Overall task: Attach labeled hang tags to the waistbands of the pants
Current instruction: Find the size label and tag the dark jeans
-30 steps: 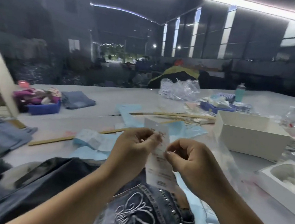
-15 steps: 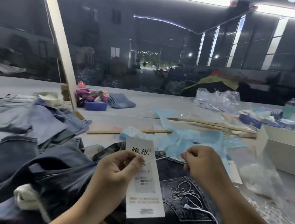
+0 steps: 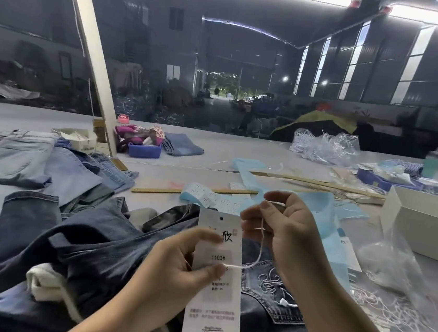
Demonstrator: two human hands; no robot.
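My left fingers point(image 3: 204, 269) pinch the hang tag and my right fingers point(image 3: 265, 206) pinch the string. Under both hands I see the counter point(image 3: 214, 149), then the dark embroidered jeans point(image 3: 99, 250) heaped on it. The left hand point(image 3: 172, 278) holds the white hang tag point(image 3: 215, 296) upright over those jeans, while the right hand point(image 3: 284, 233) holds the white string point(image 3: 258, 255) beside the tag's top.

We see bare table point(image 3: 211, 176) beyond the dark jeans point(image 3: 99, 250), crossed by a wooden ruler point(image 3: 179, 191). To the left light jeans point(image 3: 20, 170) crowd it; to the right a white box point(image 3: 424, 224) and plastic bag point(image 3: 392, 264) block passage.
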